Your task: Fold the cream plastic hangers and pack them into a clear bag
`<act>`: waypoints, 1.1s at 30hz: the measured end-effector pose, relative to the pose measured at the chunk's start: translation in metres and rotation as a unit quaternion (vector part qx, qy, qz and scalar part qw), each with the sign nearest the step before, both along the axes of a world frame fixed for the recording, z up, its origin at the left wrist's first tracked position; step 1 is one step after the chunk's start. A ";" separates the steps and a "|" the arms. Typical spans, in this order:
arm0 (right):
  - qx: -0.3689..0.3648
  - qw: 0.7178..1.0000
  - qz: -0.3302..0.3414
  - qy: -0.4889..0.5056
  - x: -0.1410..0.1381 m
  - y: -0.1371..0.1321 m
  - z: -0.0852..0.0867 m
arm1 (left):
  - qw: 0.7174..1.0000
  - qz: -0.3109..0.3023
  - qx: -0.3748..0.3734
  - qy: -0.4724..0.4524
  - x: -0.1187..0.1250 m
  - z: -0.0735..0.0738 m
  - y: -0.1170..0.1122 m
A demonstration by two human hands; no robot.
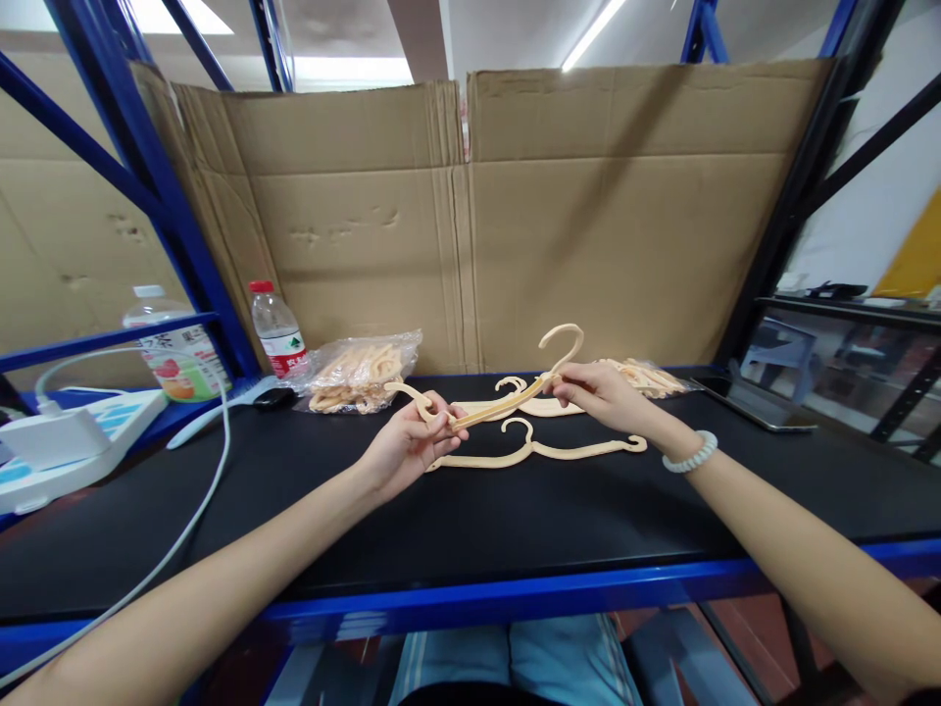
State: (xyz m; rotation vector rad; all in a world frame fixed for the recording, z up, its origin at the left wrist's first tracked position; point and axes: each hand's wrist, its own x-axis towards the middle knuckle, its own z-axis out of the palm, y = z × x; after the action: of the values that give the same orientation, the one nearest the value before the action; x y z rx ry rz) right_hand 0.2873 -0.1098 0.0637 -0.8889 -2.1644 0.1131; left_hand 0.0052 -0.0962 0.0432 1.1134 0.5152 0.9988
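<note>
Beige hanger (504, 405) between pinching hands (407, 446)

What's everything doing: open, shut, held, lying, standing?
Held hanger, in both hands
Left hand, gripping
Right hand, gripping
Flat hanger, lying, arms spread
Rear hanger, lying, partly hidden
Red-capped bottle, standing, cap on
White-capped bottle, standing, cap on
Left plastic bag, filled; mouth unclear
White charger, cable plugged in

The right grip (599, 394) hides part of the held hanger (515, 401).
</note>
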 end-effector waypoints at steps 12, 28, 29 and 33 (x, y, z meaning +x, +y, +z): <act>0.008 1.000 0.001 -0.013 0.001 0.002 -0.002 | 1.000 0.017 -0.008 0.000 0.000 0.001 0.000; 0.013 1.000 -0.003 -0.002 -0.003 0.002 -0.005 | 0.999 0.042 -0.003 -0.006 -0.001 0.000 0.003; 0.014 1.000 -0.004 -0.002 -0.003 0.002 -0.005 | 0.999 0.047 -0.005 -0.004 -0.001 0.001 0.002; 0.017 1.000 -0.007 0.000 -0.002 0.002 -0.005 | 0.998 0.058 -0.002 0.001 -0.001 0.001 0.002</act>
State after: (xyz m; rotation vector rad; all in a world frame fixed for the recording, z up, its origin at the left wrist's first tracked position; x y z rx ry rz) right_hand 0.2855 -0.1075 0.0589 -0.8842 -2.1541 0.0700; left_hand 0.0041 -0.0942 0.0439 1.0897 0.5892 1.0972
